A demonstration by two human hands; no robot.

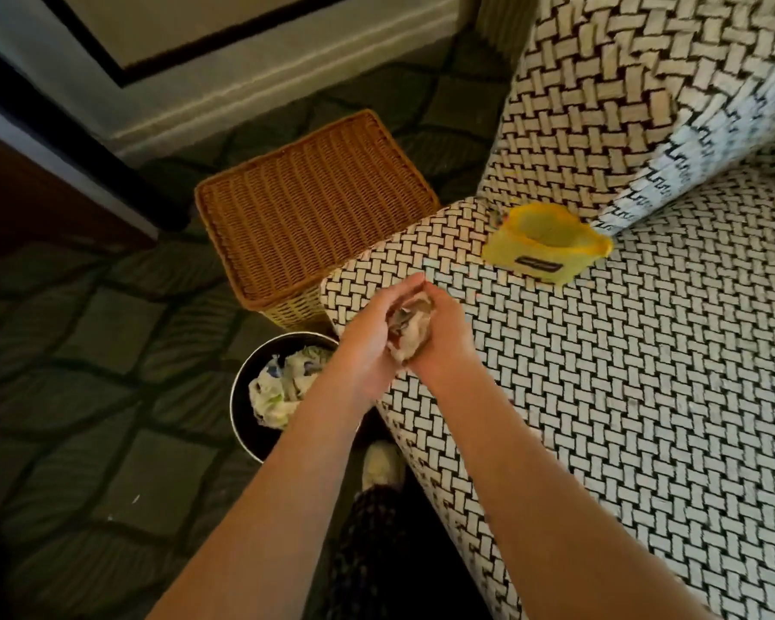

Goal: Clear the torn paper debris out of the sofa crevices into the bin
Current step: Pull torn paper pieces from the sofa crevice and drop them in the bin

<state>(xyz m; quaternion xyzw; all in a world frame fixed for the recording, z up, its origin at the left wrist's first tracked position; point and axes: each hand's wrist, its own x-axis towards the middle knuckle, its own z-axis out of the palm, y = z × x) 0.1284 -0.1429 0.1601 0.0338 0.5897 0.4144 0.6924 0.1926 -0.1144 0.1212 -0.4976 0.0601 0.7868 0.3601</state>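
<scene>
One sofa (623,396) in black-and-cream basket-weave stands on dark patterned carpet (86,351). One wicker basket (305,203) sits at its corner, and beside it one round bin (242,434) holds crumpled white paper scraps (283,387). One yellow pouch (542,248) lies on the seat. Two hands, the left hand (372,337) and the right hand (444,333), cup a pale, crumpled paper wad (410,324) over the seat edge, near the bin, with fingers curled round it.

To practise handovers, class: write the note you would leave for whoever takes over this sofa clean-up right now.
Left hand and right hand: cupped together round a wad of torn paper above the sofa seat corner.
Bin: on the floor, left of the sofa, holding crumpled paper.
Yellow pouch: by the seat crevice.
Done: some debris binned. Left: drop this wad in, check the crevices; their contents are not visible.
</scene>
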